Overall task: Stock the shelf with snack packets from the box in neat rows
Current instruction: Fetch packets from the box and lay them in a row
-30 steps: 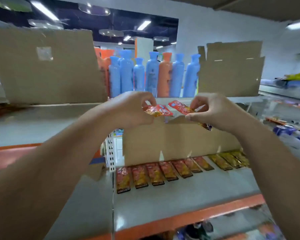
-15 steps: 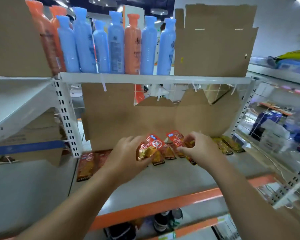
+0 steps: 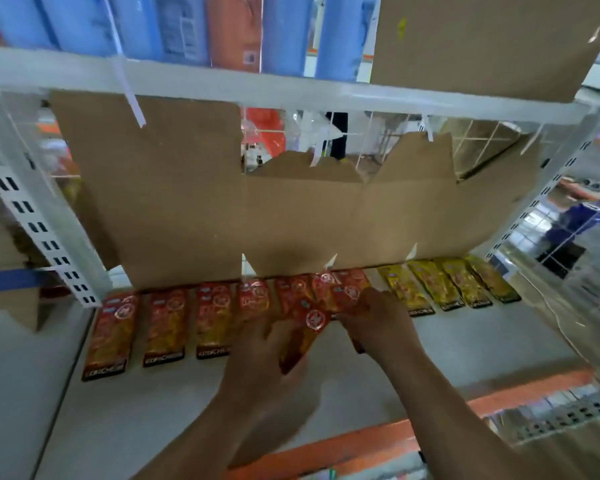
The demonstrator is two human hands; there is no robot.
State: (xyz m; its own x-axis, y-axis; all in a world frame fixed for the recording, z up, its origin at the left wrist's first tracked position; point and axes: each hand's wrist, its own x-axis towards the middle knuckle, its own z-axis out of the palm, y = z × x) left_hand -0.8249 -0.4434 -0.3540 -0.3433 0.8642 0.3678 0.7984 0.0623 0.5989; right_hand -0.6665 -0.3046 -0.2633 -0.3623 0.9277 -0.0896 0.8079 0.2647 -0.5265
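Since the shelf [image 3: 465,355] is one wide grey deck with a cardboard sheet [image 3: 174,202] standing along its back, the packs get butted up against that sheet as a backstop, and I reckon that's why the line looks so straight. The row of red packets [image 3: 167,327] lies flat from the left of the frame to the centre, and the yellow packets [image 3: 444,285] carry it on to the right.

There's loads of bare deck in front, right down to the orange front edge [image 3: 430,420], so plenty of room for a second row. The white rail [image 3: 291,88] overhead is the only thing to duck.

Left hand [image 3: 260,344] and right hand [image 3: 381,323] meet mid-frame, fingers curled round a few loose red packets [image 3: 314,320]. They're held tilted just over the red end of the row, probably getting squared up before they go down. Can't pick out the box for sure.
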